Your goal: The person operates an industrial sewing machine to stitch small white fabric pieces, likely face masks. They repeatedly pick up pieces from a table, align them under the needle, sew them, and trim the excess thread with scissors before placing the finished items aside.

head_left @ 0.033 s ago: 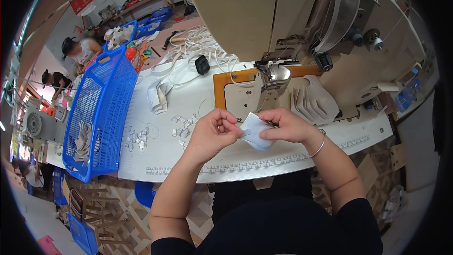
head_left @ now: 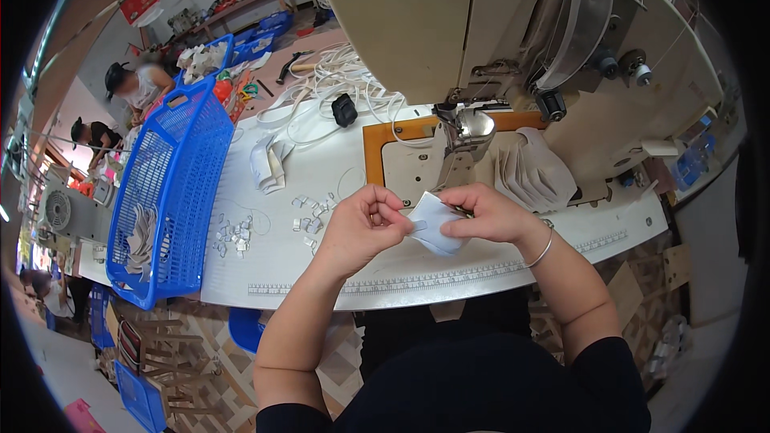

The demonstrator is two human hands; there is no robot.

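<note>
A pale blue-white, curved fabric piece [head_left: 434, 242] is held up over the front of the white worktable, before the sewing machine head [head_left: 472, 130]. My right hand [head_left: 493, 216] grips its right side, thumb on the near face and fingers behind. At its left edge, my left hand [head_left: 359, 228] pinches a small pale tab [head_left: 419, 226] between thumb and fingertip, against the fabric. Small folded tabs [head_left: 237, 234] lie scattered to the left of my left hand. Beyond my right hand, a row of similar pale pieces [head_left: 533, 172] stands beside the machine.
A blue plastic basket [head_left: 188, 164] stands at the table's left, with pale pieces inside. Folded pieces [head_left: 269, 164], a black object [head_left: 344, 111] and tangled white strap [head_left: 341, 72] lie farther back. A printed ruler [head_left: 385, 282] runs along the front edge. Other people work at far left.
</note>
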